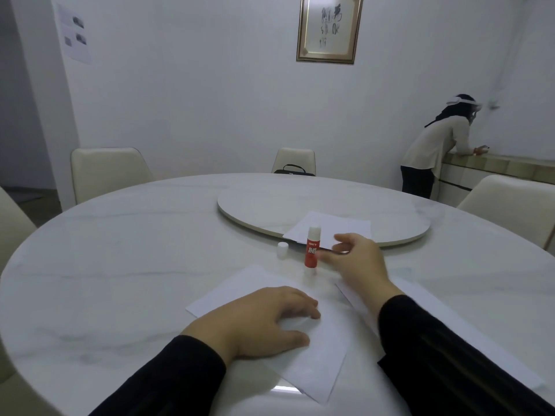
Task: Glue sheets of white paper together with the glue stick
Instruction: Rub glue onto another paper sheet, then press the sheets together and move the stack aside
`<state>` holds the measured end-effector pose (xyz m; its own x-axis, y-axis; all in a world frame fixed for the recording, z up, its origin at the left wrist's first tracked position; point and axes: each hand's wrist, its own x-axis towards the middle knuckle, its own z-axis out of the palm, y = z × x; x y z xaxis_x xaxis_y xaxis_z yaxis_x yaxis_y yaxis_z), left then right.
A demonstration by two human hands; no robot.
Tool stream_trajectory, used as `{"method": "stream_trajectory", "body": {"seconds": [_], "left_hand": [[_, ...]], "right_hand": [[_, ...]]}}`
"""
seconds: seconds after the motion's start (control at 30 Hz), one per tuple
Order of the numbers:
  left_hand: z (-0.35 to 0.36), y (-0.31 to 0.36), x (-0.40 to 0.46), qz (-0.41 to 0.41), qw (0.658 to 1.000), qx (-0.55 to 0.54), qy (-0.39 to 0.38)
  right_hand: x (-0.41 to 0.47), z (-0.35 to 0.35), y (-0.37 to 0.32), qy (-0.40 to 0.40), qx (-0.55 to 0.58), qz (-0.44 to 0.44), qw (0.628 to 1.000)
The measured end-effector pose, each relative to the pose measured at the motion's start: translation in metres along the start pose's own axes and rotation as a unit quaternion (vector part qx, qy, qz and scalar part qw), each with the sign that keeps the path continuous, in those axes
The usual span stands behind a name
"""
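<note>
A red and white glue stick [311, 250] stands upright and uncapped on the table, its white cap [282, 249] just to its left. My right hand [357, 262] hovers beside the stick on its right, fingers apart and blurred, holding nothing. My left hand [264, 321] rests flat on a white sheet [318, 355] in front of me. A second sheet [450, 334] lies under my right forearm. A third sheet [333, 228] lies on the edge of the turntable behind the glue stick.
The round white marble table [120, 265] carries a raised turntable [300, 202] at its middle. Cream chairs [108, 172] stand around it, one with a black bag [294, 171]. A person [435, 148] leans on a counter at the far right.
</note>
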<state>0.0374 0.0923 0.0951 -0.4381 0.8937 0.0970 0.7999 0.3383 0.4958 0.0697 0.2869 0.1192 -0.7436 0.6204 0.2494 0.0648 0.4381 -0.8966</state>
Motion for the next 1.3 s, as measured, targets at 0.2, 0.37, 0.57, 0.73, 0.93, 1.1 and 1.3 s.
{"method": "stream_trajectory", "body": {"seconds": [0.2,0.37,0.57,0.73,0.93,1.1,1.3], "left_hand": [[0.004,0.002,0.001,-0.031,0.999,0.040,0.012],[0.003,0.006,0.001,-0.033,0.997,0.060,0.043],[0.008,0.018,-0.002,-0.014,0.995,0.072,0.061],[0.008,0.049,0.010,-0.062,0.957,-0.241,0.152],[-0.049,0.035,-0.008,-0.092,0.677,-0.728,0.056],[-0.057,0.018,-0.025,-0.166,0.812,-0.549,0.107],[-0.063,0.005,-0.033,-0.164,0.790,-0.569,0.158]], "right_hand": [[-0.068,-0.116,-0.007,-0.160,-0.289,0.098,0.939],[-0.126,-0.135,0.017,-0.169,-0.347,0.083,0.919],[-0.124,-0.153,0.014,0.038,-0.375,-0.002,0.926],[-0.124,-0.140,-0.021,0.175,-0.263,-0.201,0.927],[-0.125,-0.098,-0.047,-0.011,-0.325,-0.417,0.849],[-0.113,-0.087,-0.029,-0.125,-0.206,-0.298,0.924],[-0.109,-0.091,-0.009,-0.293,0.430,0.039,0.853]]}}
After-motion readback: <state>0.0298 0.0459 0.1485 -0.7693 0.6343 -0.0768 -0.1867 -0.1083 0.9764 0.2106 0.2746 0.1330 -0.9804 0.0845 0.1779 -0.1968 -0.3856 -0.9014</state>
